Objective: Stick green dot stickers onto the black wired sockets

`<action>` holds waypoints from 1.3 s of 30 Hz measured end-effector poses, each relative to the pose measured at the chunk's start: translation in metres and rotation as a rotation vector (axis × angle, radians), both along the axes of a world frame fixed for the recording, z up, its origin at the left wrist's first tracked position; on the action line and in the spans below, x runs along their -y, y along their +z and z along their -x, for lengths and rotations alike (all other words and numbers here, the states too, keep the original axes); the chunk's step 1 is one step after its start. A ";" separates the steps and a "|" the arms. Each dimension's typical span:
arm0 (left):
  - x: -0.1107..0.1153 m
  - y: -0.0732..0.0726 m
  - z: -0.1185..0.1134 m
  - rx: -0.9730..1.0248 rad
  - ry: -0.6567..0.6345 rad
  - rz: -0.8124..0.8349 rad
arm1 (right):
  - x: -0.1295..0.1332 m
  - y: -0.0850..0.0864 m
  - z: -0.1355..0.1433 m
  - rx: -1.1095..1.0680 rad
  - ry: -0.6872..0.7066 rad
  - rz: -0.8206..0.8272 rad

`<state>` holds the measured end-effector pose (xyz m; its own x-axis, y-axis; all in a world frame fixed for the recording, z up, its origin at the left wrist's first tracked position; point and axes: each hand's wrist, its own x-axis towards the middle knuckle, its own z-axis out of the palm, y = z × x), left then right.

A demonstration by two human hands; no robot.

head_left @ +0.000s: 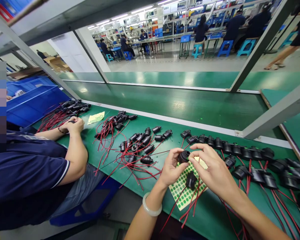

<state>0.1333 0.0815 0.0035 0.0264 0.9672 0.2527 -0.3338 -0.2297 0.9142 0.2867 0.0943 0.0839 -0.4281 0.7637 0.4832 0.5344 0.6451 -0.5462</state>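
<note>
My left hand [172, 166] is closed around a black cylindrical part [183, 156] with a ridged body, held above the bench. My right hand [210, 168] is beside it, thumb and index finger pinched at the part's right end; whatever is between those fingertips is too small to make out. Below my hands lies a pale yellow sheet of round green stickers [181, 193]. Another black part with red wires [191, 180] rests on that sheet.
Loose black parts with red wires [140, 143] are heaped to the left, and rows of them [247, 153] stand to the right. A co-worker [40, 170] sits at left, near another sticker sheet [96, 117] and a blue bin [32, 103]. A metal frame post [270, 110] rises at right.
</note>
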 end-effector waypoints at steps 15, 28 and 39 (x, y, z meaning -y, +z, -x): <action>-0.001 0.001 0.002 -0.050 0.046 0.021 | 0.001 -0.007 0.007 -0.014 -0.049 -0.079; -0.001 0.000 0.002 -0.046 0.051 0.016 | -0.002 -0.009 0.004 -0.040 -0.009 -0.116; -0.002 0.004 0.004 -0.023 0.036 0.052 | 0.000 -0.018 -0.002 -0.058 0.069 -0.234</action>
<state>0.1296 0.0831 0.0075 -0.0033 0.9795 0.2016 -0.3048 -0.1930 0.9326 0.2887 0.0939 0.0656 -0.4420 0.5981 0.6685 0.4565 0.7915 -0.4064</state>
